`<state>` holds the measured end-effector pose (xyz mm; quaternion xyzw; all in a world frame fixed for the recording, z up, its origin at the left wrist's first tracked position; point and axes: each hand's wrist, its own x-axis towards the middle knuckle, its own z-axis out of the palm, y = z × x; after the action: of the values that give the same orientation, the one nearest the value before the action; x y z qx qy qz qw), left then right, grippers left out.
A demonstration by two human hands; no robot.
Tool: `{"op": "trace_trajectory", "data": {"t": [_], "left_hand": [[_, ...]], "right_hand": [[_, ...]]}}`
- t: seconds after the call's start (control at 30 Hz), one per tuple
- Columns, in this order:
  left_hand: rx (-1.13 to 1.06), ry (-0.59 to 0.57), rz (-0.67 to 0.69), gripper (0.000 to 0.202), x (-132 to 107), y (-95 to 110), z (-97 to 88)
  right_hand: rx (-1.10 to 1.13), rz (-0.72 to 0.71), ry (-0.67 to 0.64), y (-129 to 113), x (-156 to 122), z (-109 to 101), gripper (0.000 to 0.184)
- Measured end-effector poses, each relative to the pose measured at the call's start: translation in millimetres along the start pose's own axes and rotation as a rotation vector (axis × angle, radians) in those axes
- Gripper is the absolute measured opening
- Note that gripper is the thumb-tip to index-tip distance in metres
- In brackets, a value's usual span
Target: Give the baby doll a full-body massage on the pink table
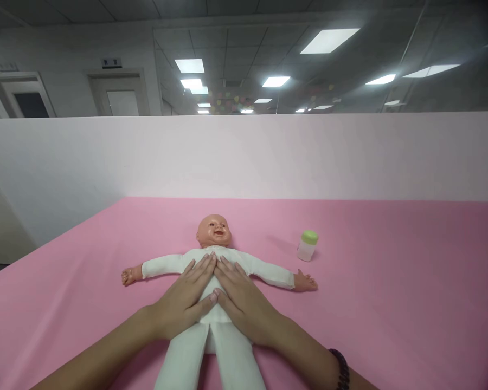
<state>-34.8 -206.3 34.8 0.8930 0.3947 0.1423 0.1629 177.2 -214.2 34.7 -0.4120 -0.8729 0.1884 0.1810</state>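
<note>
Pink cloth covers the table [390, 303]; a baby doll [213, 254] in white lies face-up near its middle, arms spread. Left hand [185, 298] and right hand [244, 300] rest flat and unclenched on the torso, thumbs touching. A green-capped bottle [308, 245] stands just beside the doll's arm.

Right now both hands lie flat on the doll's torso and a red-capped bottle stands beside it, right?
No, the cap is green, not red. The head view shows left hand and right hand flat on the doll, the bottle standing beside it.
</note>
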Motion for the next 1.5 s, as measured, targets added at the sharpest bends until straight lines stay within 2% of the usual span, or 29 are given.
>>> {"op": "trace_trajectory", "data": {"t": [0.17, 0.3, 0.43, 0.53, 0.6, 0.7, 0.8, 0.87, 0.93, 1.0, 1.1, 1.33, 1.5], "left_hand": [[-0.072, -0.004, -0.165, 0.070, 2.7, 3.6, 1.9], [-0.116, 0.032, -0.230, 0.074, 4.7, -2.6, 7.3], [-0.144, 0.116, -0.247, 0.072, 4.9, -13.1, 14.7], [-0.145, 0.204, -0.258, 0.070, 5.0, -16.1, 15.0], [-0.135, 0.296, -0.243, 0.064, 5.3, -14.9, 12.1], [-0.115, 0.441, -0.151, 0.043, 5.2, -12.4, 7.5], [-0.147, 0.473, 0.006, 0.036, 2.5, -12.3, 6.5], [-0.166, 0.413, 0.106, 0.033, -0.5, -13.2, 7.0], [-0.159, 0.301, 0.170, 0.051, -3.2, -13.9, 6.9], [-0.129, 0.179, 0.208, 0.069, -4.7, -13.8, 5.5], [-0.064, 0.063, 0.214, 0.070, -3.9, -12.1, 2.5], [0.004, 0.067, 0.086, 0.071, -0.4, -8.4, 3.0], [-0.013, 0.083, -0.007, 0.071, 0.6, -8.8, 6.1]], "right_hand": [[0.032, 0.113, 0.006, 0.6, 3.0, 5.7, 0.064], [0.038, 0.183, 0.059, 4.8, 5.0, 11.9, 0.067], [0.015, 0.214, 0.108, 4.7, 4.8, 14.5, 0.070], [-0.058, 0.209, 0.205, 3.2, 4.8, 13.9, 0.069], [-0.110, 0.180, 0.296, 3.8, 4.9, 12.9, 0.060], [-0.103, 0.105, 0.446, 6.5, 3.8, 11.6, 0.050], [0.007, -0.048, 0.526, 7.7, 1.1, 10.8, 0.048], [0.071, -0.175, 0.483, 6.4, -0.5, 9.9, 0.044], [0.081, -0.257, 0.387, 4.0, -1.2, 8.0, 0.041], [0.058, -0.278, 0.275, 1.3, -1.1, 5.1, 0.041], [0.042, -0.256, 0.153, -2.2, -0.7, 0.1, 0.042], [0.023, -0.107, 0.062, -0.5, 0.6, 0.5, 0.050], [0.052, -0.004, 0.043, 5.4, 3.6, 5.9, 0.057]]}}
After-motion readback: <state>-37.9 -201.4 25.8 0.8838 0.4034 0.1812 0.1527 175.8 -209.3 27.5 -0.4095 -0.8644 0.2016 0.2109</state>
